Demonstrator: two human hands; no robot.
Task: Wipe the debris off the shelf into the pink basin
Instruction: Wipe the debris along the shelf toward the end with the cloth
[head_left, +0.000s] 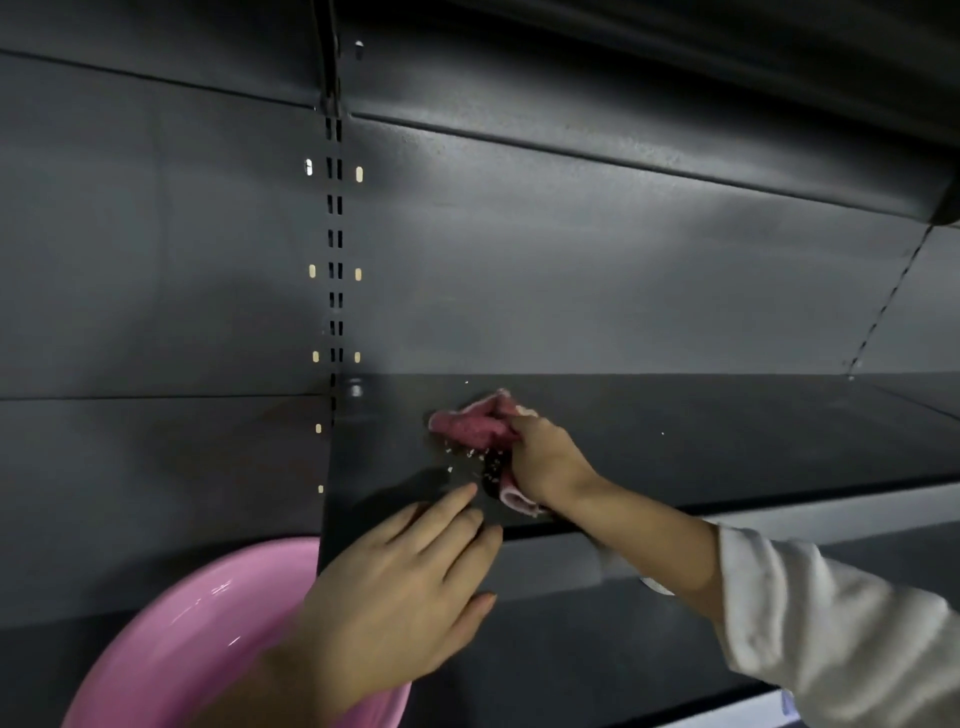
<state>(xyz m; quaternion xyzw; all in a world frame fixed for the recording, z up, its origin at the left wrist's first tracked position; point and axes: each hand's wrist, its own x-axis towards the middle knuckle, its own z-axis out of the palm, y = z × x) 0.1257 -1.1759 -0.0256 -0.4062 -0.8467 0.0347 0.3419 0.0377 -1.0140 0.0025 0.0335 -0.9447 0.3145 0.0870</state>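
Two hands are in view: the right hand (545, 462), which grips one pink cloth (475, 423), and the left hand (395, 587), lying flat just below and to the left of it. One pink basin (171, 639) sits under the left hand, and one dark shelf (727, 436) carries both hands. The debris (470, 460) is a single small cluster of pale crumbs just left of the right hand, too fine to count, with two stray specks apart from it, one above that hand and one to its right.
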